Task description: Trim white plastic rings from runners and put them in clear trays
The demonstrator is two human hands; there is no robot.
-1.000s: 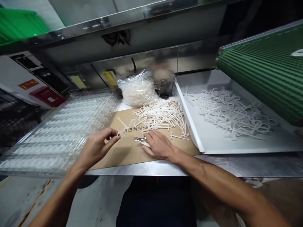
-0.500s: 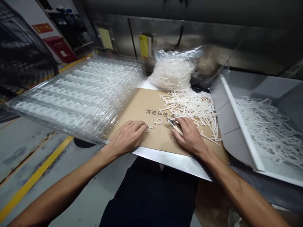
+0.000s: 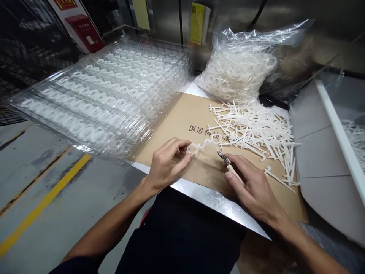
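A white plastic ring-ended moulding (image 3: pixel 201 145) is pinched by one ring in the grip of the left hand (image 3: pixel 168 163), low over a brown cardboard sheet (image 3: pixel 176 125) on the steel desk (image 3: pixel 211 199). Small metal-tipped nippers (image 3: pixel 225 160) are clasped in the right hand (image 3: pixel 252 188), with their tip just right of the left grip. Trimming appears to be in hand; a cut calls for the blades to be set on the moulding's stem.
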